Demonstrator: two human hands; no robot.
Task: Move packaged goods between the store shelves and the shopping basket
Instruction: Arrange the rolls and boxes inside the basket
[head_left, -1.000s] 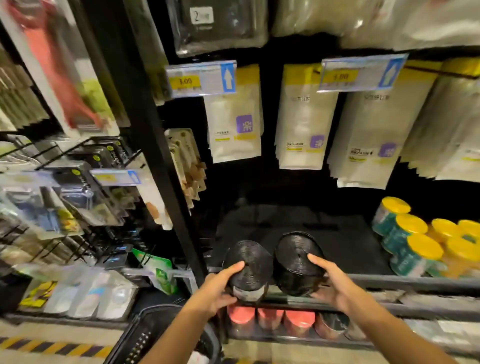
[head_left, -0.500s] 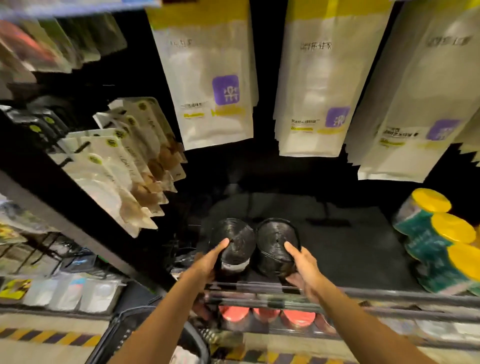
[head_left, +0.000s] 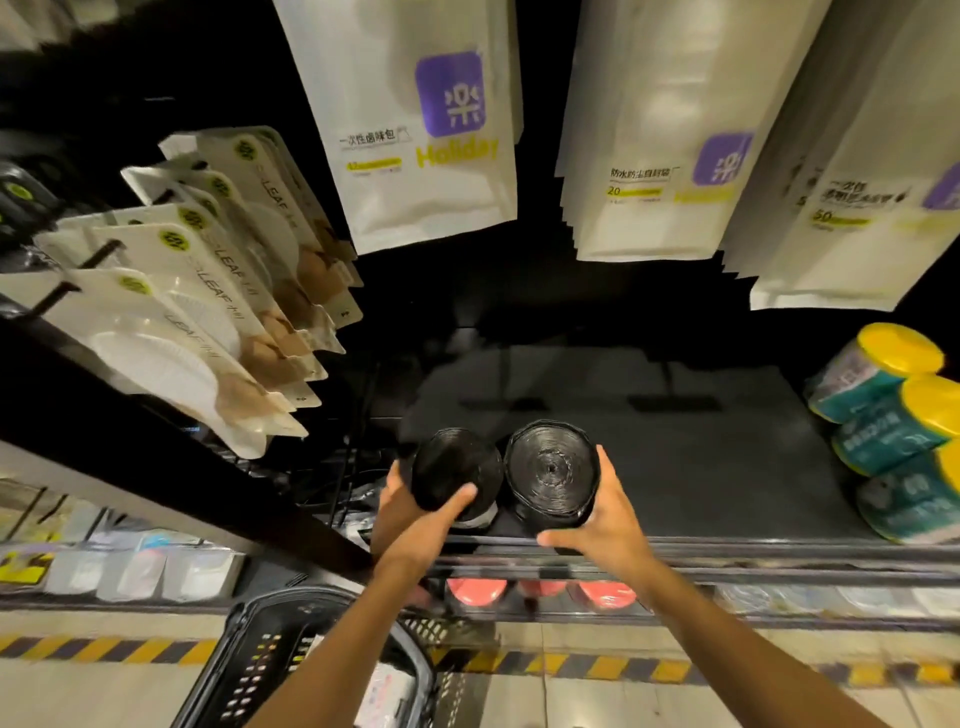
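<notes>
Left roll (head_left: 457, 475), right roll (head_left: 552, 470) black, at front edge of black shelf (head_left: 701, 467); canisters (head_left: 883, 431) at its right edge teal, yellow-lidded; pouches (head_left: 415, 182) white, purple logo; floor tape (head_left: 597, 667) yellow-black striped; lower lids (head_left: 477, 592) coral.

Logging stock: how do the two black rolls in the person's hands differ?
The left roll looks narrower than the right roll. The right roll's end face shows wound rings round a centre; the left roll's face is blurred, plain. A pale label shows below the left roll's face, none on the right roll. Both are black, side by side at the shelf, the left hand gripping one, the right hand the other.
</notes>
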